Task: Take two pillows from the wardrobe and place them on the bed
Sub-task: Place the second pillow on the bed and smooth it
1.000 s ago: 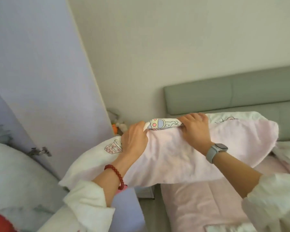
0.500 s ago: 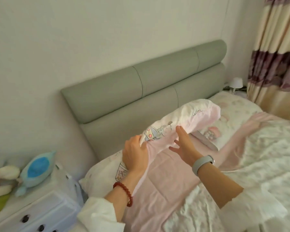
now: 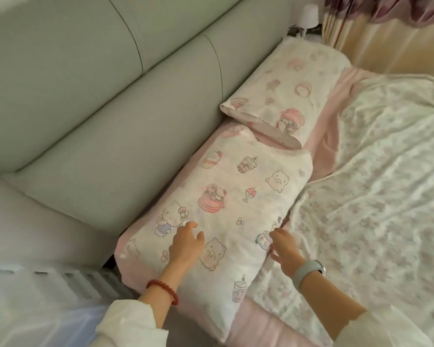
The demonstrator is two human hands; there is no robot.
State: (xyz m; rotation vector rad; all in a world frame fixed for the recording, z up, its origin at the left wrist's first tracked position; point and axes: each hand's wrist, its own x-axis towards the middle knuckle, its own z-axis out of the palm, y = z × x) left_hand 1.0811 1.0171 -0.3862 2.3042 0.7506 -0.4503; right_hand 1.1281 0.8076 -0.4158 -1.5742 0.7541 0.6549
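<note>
Judging from how things lie, I take the task for nearly done: both pillows are on the bed. The white-and-pink cartoon-print pillow [image 3: 231, 211] lies flat along the padded grey-green headboard [image 3: 98, 121], right under my palms, and the second white pillow with pink printed figures [image 3: 286, 96] sits beyond it, past my fingertips toward the far corner, one of its corners overlapping the nearer pillow's far end. What seems left is only a little smoothing or squaring up, if that. My left hand [image 3: 186, 244], the one with the red bead bracelet [image 3: 164, 294] at the wrist, is laid over the near half of the pillow, fingers relaxed and slightly spread, gripping nothing. My right hand [image 3: 283, 249], with the pale grey watch [image 3: 308, 270] behind it, is at the pillow's outer edge where it meets the rumpled white floral quilt [image 3: 373, 171]; its fingers look loose and open, though I cannot quite tell whether they touch the edge or hover just beside it. Both forearms reach forward from white sleeves, roughly parallel, the pillow's near end between them.
</note>
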